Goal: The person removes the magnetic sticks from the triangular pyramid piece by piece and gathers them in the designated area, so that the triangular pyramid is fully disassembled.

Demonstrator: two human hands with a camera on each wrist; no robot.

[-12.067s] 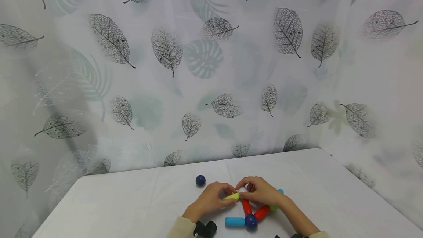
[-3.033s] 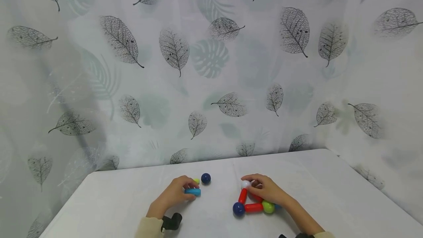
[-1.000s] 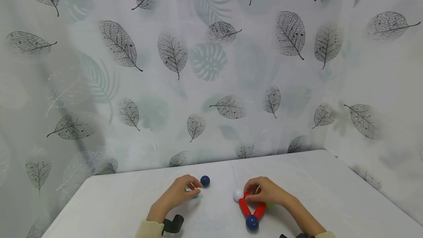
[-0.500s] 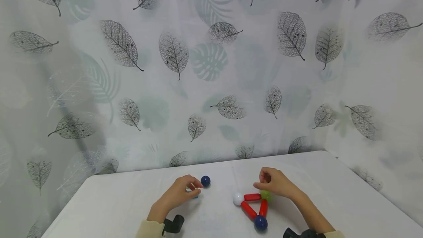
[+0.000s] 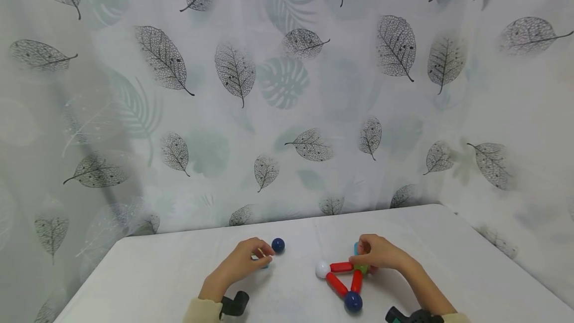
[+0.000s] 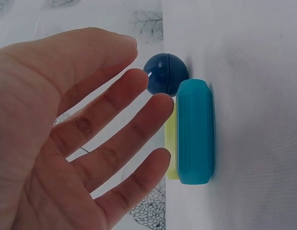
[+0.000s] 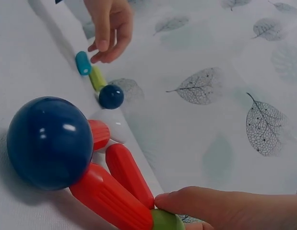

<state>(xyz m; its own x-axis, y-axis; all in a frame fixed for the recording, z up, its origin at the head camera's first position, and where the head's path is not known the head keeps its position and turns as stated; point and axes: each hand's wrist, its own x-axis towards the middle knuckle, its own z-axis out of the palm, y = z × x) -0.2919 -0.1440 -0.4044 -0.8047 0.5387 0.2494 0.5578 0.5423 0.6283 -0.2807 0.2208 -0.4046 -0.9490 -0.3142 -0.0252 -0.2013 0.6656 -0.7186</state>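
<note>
Three red rods (image 5: 336,284) form a triangle lying on the table, with a white ball (image 5: 322,269), a dark blue ball (image 5: 353,302) and a green ball (image 7: 166,220) at its corners. My right hand (image 5: 381,253) grips the green ball, thumb on its near side; other fingers are mostly hidden. A light blue rod (image 5: 356,248) shows beside that hand. My left hand (image 5: 242,263) hovers with loosely bent fingers, holding nothing, near a second light blue rod (image 6: 196,134). A yellow-green rod (image 6: 171,143) lies close behind that rod.
A loose dark blue ball (image 5: 278,245) rests beyond the left hand's fingertips. The white-covered table (image 5: 157,273) ends at a leaf-printed curtain (image 5: 287,113) at the back. Black wrist cameras (image 5: 235,303) sit on the wrists.
Earlier both hands worked at the white ball; the left then brought rods to the left and let go. The triangle turned. Just now the right hand came down onto the green ball.
</note>
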